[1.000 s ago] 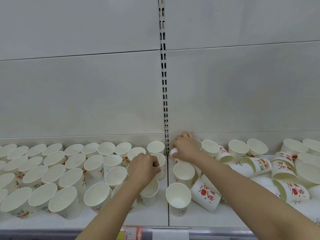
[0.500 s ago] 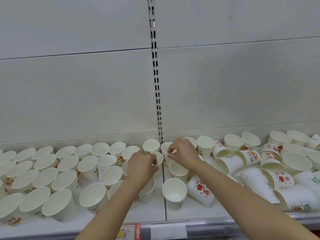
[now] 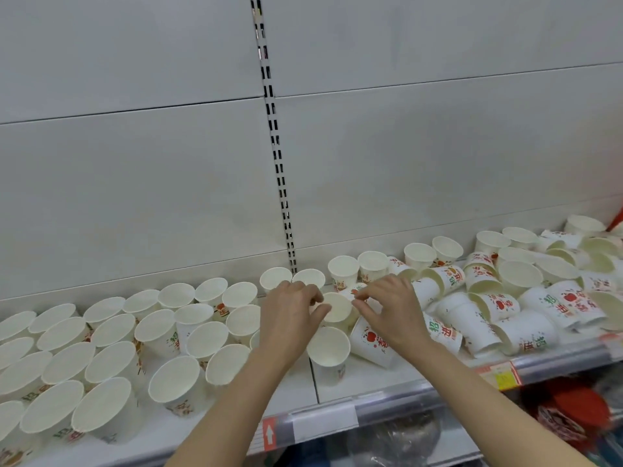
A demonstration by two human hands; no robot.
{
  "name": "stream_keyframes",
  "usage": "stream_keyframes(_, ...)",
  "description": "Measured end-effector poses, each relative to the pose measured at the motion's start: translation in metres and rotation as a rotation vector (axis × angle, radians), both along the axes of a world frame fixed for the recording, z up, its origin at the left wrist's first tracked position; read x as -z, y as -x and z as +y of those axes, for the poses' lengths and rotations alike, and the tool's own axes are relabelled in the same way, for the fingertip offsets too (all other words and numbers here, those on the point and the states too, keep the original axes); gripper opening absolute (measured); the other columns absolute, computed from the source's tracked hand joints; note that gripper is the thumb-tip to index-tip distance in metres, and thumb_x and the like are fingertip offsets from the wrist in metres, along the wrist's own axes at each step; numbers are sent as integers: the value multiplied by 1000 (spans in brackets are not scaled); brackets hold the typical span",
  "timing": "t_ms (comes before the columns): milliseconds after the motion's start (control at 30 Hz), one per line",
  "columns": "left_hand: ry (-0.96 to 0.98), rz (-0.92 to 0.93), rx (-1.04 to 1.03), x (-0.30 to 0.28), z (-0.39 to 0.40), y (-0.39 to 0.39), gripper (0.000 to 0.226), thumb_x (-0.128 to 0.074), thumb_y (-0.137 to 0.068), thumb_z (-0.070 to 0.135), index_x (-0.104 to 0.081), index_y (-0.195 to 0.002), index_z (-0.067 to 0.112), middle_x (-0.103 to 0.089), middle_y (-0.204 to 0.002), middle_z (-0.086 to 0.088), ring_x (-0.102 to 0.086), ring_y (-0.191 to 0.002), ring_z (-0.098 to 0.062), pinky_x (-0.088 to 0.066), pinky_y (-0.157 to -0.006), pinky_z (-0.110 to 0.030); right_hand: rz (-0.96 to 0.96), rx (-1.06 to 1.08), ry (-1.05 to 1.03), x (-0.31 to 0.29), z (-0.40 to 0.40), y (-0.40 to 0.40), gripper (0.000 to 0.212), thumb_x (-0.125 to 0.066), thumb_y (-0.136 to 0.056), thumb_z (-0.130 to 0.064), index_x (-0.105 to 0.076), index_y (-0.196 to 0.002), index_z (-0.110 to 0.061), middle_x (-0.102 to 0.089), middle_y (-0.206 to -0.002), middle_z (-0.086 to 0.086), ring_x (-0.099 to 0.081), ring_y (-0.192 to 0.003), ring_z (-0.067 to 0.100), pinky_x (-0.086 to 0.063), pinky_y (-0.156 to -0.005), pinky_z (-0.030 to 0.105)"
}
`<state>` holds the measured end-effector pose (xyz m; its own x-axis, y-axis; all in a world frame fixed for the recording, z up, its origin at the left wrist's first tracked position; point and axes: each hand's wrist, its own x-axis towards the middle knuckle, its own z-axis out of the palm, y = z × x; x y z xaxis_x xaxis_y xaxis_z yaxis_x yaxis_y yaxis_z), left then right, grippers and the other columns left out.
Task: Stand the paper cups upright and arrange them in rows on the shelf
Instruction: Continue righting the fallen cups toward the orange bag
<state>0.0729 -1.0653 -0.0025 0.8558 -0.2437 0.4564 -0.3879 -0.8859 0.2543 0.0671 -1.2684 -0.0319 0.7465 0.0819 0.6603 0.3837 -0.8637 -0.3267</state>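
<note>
White paper cups with red and green print cover the white shelf [image 3: 357, 379]. On the left they stand upright in rows [image 3: 111, 332]. On the right many lie tumbled in a pile [image 3: 505, 305]. My left hand [image 3: 290, 318] and my right hand [image 3: 391, 311] meet at one upright cup [image 3: 337, 310] near the shelf's middle. The left thumb and fingers hold its left rim, and the right fingertips pinch its right rim. Another upright cup [image 3: 328, 345] stands just in front. A cup on its side [image 3: 372, 338] lies under my right wrist.
A grey back panel with a slotted vertical strip [image 3: 279, 176] rises behind the cups. Along the shelf's front edge runs a price rail [image 3: 323, 423] with labels. Red goods [image 3: 573, 409] show on the level below at the right.
My right hand has come forward from the back row to the middle cup. My left hand has shifted right to the same cup. The view has swung right, showing more of the tumbled pile.
</note>
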Motion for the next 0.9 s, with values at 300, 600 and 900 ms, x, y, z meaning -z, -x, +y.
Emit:
stream_keyframes(300,-391,119,-64,3,-82,32,66,-45,-83,74,-66,-109,18,-64,-111,-5,-49,-110,-26,-36,-89,-39,-57,200,6,24,-63,71,21,-60,-81,-36,-72,-82,-19,-66,-81,-7,-56,-81,19,-38,-71,32)
stream_keyframes(600,-267,359,-183,-6,-100,28,29,-68,-79,47,-69,-95,22,-68,-96,2,-61,-93,-20,-47,-75,-29,260,88,82,21,-106,59,46,-77,-73,-32,-64,-115,-21,-61,-112,-3,-54,-102,23,-45,-84,35)
stream_keyframes(900,-444,328,-235,-1,-103,46,26,-65,-84,40,-69,-104,24,-67,-103,1,-57,-98,-22,-40,-74,-30,512,-39,287,4,-121,50,86,-64,-72,-62,-28,-144,-32,-42,-140,-7,-41,-123,18,-34,-102,33)
